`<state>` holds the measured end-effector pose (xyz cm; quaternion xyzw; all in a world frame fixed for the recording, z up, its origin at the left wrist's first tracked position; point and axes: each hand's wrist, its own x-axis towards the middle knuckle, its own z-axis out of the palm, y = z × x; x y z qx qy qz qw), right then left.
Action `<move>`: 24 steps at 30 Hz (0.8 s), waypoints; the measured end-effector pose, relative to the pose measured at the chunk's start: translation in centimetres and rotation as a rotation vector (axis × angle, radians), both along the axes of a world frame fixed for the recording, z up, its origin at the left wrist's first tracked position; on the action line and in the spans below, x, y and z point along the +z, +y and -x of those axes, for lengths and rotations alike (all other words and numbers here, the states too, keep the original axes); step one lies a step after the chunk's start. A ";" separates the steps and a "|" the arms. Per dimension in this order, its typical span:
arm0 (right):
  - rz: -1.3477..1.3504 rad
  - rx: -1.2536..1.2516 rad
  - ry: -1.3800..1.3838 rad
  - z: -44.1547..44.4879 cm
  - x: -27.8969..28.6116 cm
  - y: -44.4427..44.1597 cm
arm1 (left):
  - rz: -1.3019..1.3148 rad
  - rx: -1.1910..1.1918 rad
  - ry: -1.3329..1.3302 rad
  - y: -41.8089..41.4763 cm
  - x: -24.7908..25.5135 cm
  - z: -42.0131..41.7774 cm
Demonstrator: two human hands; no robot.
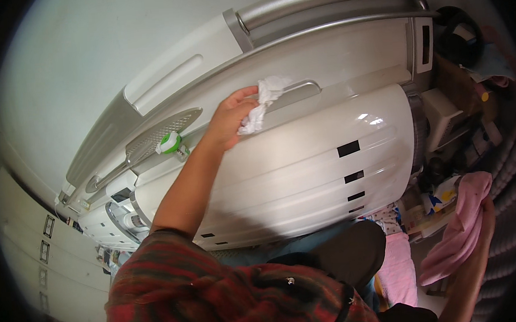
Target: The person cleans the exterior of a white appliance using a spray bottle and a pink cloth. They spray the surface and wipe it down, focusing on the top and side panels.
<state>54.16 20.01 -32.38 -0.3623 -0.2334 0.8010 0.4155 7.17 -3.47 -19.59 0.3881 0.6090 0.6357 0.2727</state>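
Note:
My left hand (233,116) reaches across a glossy white bed headboard (263,174) and grips a crumpled white cloth or tissue (268,94). The cloth touches the ledge beside a curved chrome-coloured trim (308,83). Off to the right, a pink towel (461,228) hangs from my right hand (488,202), whose fingers are mostly hidden by the fabric. To the left of my left wrist, a green and white plug-in device (169,142) with a small clear bottle (182,155) rests on the ledge.
A silver patterned paddle-shaped piece (163,133) lies along the ledge. Silver tubing (328,4) runs along the headboard top. White drawers or cabinet fronts (47,262) stand at left. Cluttered shelves with a white box (443,116) are at right, above pink bedding (397,263).

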 end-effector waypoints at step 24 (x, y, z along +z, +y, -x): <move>-0.457 0.206 -0.730 0.2 -2.0 1.2 | 0.310 -0.008 1.576 3.7 -3.5 4.2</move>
